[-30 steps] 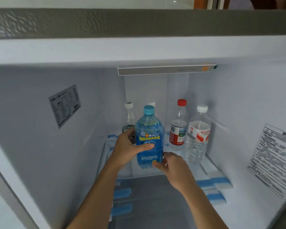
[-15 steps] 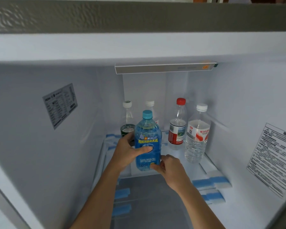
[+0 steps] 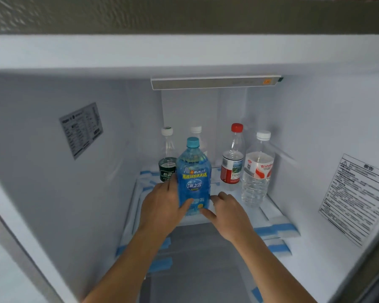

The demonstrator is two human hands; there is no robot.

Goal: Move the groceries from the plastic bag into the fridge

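While the blue bottle (image 3: 194, 178) stands upright at the front of the fridge shelf (image 3: 269, 208), the left hand (image 3: 162, 204) grips its lower side from 8 o'clock, thumb across the label. The right hand (image 3: 229, 213) pinches its base from 4 o'clock, fingers curled. Behind stand a green-labelled bottle (image 3: 167, 165) at 11 o'clock and a red-capped bottle (image 3: 233, 158) at 2.

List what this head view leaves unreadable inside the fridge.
Rear white-capped bottle: body hidden behind the blue bottle.
Blue bottle's base: covered by left hand and right hand; shelf contact unclear.
Green-label bottle: lower part behind left hand.
Warning sticker: print too small, cut by right edge.
Plastic bag: out of frame.
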